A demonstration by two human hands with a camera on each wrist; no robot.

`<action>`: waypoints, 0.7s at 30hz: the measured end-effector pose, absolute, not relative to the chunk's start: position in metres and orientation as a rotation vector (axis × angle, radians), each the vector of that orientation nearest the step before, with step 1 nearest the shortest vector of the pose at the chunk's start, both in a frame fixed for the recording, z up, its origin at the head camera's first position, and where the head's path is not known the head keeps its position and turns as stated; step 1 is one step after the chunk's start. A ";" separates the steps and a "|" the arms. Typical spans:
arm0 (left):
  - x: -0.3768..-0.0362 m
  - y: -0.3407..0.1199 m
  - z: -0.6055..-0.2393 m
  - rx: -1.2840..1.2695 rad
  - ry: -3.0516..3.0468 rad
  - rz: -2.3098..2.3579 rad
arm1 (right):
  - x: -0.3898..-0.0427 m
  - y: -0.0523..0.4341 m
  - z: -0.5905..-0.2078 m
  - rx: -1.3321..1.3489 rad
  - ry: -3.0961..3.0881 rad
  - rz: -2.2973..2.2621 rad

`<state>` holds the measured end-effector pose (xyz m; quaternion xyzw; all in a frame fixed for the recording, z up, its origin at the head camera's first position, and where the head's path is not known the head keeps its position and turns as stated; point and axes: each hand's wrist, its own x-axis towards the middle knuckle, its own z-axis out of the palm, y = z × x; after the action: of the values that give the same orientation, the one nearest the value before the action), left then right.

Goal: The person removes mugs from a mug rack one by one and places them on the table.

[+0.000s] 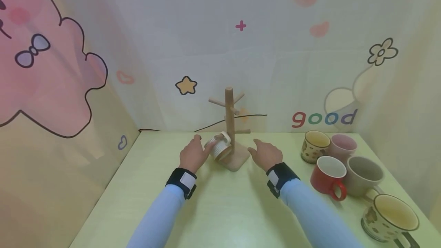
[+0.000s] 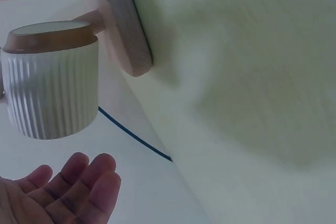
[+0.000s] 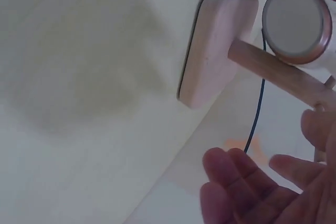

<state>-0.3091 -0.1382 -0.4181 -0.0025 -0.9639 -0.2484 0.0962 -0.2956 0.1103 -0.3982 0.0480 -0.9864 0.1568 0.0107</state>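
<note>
A white ribbed mug [image 1: 219, 149] with a brown band hangs tilted low on the left side of a wooden mug rack [image 1: 229, 118], its handle towards the top. My left hand [image 1: 193, 155] is just left of the mug, fingers loosely extended. In the left wrist view those fingers stand apart from the mug [image 2: 52, 87]; whether the thumb touches it I cannot tell. To the right of the rack, my right hand [image 1: 267, 154] holds nothing, its fingers relaxed. The right wrist view shows the mug's round pale base [image 3: 294, 19] beside the post.
Several mugs stand at the table's right: a small patterned one [image 1: 310, 152], a pink one [image 1: 343, 144], a red one [image 1: 324, 179], a grey-beige one [image 1: 360, 181] and a larger patterned one [image 1: 386, 221]. A printed cloth [image 1: 206, 49] hangs behind the table.
</note>
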 end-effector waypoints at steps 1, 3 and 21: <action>-0.308 -0.139 -0.420 0.001 -2.860 -0.751 | -0.292 0.110 -0.401 0.149 -3.090 0.485; -0.308 -0.141 -0.424 0.021 -2.874 -0.776 | -0.285 0.111 -0.404 0.153 -3.109 0.475; -0.313 -0.139 -0.451 0.091 -2.932 -1.327 | -0.230 0.112 -0.437 0.088 -3.095 0.472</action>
<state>-0.3128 -0.1393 -0.4506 0.0282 -0.9100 -0.4118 -0.0391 -0.2303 0.1116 -0.4371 0.0281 -0.9881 0.1508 0.0048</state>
